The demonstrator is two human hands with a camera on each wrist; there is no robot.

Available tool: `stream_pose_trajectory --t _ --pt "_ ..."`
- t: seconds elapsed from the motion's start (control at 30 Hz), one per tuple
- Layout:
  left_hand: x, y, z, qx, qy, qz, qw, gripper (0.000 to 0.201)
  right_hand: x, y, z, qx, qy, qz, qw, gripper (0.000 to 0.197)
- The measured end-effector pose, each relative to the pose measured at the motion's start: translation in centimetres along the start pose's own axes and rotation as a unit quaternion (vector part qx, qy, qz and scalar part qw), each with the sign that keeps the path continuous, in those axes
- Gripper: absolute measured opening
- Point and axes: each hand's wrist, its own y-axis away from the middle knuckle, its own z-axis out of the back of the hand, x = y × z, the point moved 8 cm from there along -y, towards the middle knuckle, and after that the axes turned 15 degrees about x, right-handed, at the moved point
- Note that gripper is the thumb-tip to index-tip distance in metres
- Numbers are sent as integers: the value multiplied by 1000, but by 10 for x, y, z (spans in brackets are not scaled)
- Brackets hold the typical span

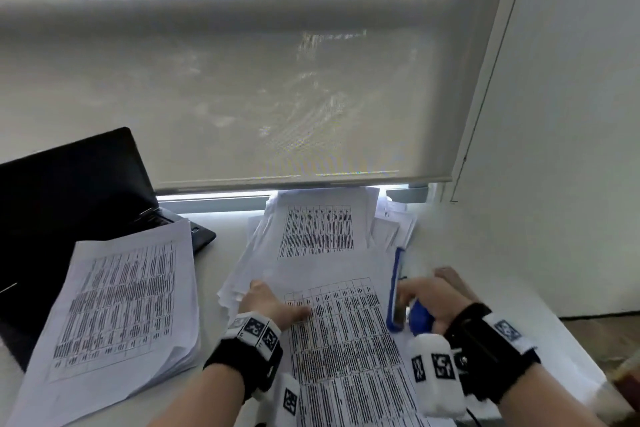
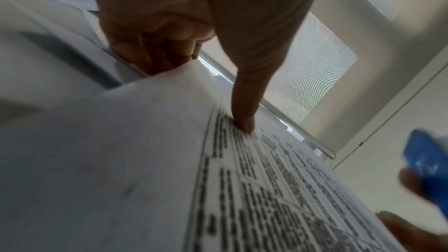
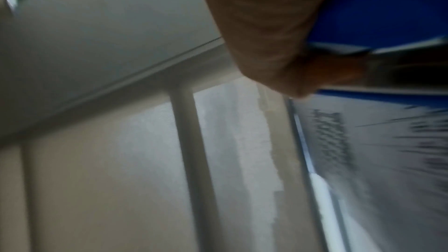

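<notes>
Left hand (image 1: 273,305) pinches the printed sheet (image 1: 346,340) at its left edge, thumb on top; its table text is too blurred to read. Right hand (image 1: 440,302) grips the blue stapler (image 1: 394,281) at the sheet's right edge.

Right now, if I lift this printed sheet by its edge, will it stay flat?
Probably floppy: the printed sheet already bows where the left hand pinches its edge. Likely light, being thin paper. It may slide off the loose sheets beneath.

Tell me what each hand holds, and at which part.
The left hand pinches the printed sheets near their upper left corner, thumb on top. The right hand grips a blue stapler by its near end.
</notes>
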Motion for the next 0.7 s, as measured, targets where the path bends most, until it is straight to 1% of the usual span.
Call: stream_pose_trajectory --t 0.07,0.1,0.13,0.2,0.23,0.27,0.3,0.4,0.47,0.53,0.6,0.63,0.67,0.7 --pt "5 -8 0 3 37 -8 999 83 -15 0 -7 17 73 -55 996 10" --pt "7 -11 -1 12 58 -15 998 81 -18 -1 -8 15 92 -66 993 9" --pt "9 -14 -2 25 82 -25 996 74 -21 -4 -10 18 95 -68 993 11" --pt "8 -10 -3 40 128 -62 989 47 -20 -1 -17 43 102 -69 992 19" --pt "7 -2 -3 46 160 -83 983 34 -18 4 -18 45 101 -66 992 20" --pt "5 4 -2 49 198 -110 973 27 -14 11 -19 43 103 -61 992 22" --pt "3 12 -1 51 230 -136 962 24 -8 17 -20 46 110 -50 992 22" --pt "-12 42 14 18 270 -214 939 25 17 39 -22 54 160 38 985 16" --pt "-33 69 33 -29 288 -269 919 20 44 64 -26 28 223 132 965 12" --pt "-63 107 57 -93 287 -345 889 22 78 96 -39 -8 263 256 930 17" --pt "-93 149 75 -148 287 -426 845 26 108 132 -57 -50 279 376 882 29" --pt "-104 167 80 -169 288 -458 824 28 118 147 -66 -72 290 415 859 36" --pt "-111 183 81 -189 285 -476 810 28 124 157 -73 -90 292 441 844 40" --pt "-113 192 79 -203 275 -482 806 27 125 162 -77 -100 287 456 837 39"
